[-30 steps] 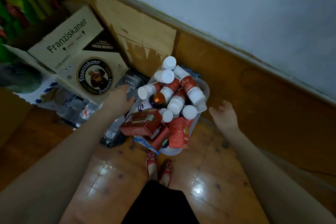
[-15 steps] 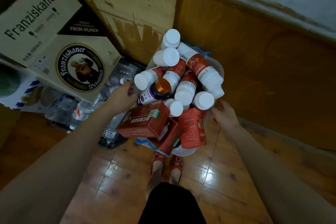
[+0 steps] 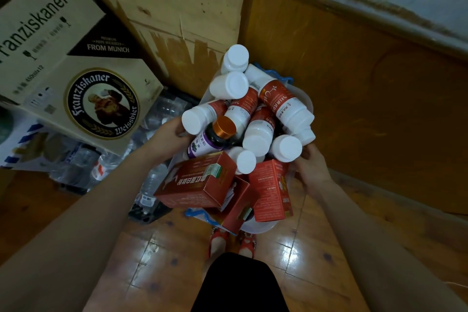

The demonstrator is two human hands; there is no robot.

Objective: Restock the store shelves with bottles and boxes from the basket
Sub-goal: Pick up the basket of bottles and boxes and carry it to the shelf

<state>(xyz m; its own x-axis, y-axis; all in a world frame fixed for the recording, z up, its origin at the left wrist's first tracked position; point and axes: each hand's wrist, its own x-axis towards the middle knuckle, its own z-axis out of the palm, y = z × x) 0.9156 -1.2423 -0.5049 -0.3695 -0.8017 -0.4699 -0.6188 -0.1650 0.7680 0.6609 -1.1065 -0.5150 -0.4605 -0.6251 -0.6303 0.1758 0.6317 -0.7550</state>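
A pale plastic basket (image 3: 260, 227) stands on the wooden floor, heaped with goods. Several white bottles with red labels (image 3: 281, 101) lie on top. Among them is a dark bottle with an orange cap (image 3: 215, 135). Red boxes (image 3: 200, 182) lean over its near rim. My left hand (image 3: 166, 137) grips the basket's left side, its fingers curled by the bottles. My right hand (image 3: 310, 167) grips the right side of the rim under a white cap. Most of the basket's wall is hidden by the goods.
A Franziskaner beer carton (image 3: 76, 78) sits at the left, with a plain cardboard box (image 3: 177, 7) behind it. Clear plastic water bottles (image 3: 152, 185) lie on the floor left of the basket. Brown wooden panelling (image 3: 367, 88) runs along the wall at right. My red shoes (image 3: 233, 240) stand just below the basket.
Both hands have closed in from beside the basket and taken hold of its two sides. The view has dropped nearer to the basket.
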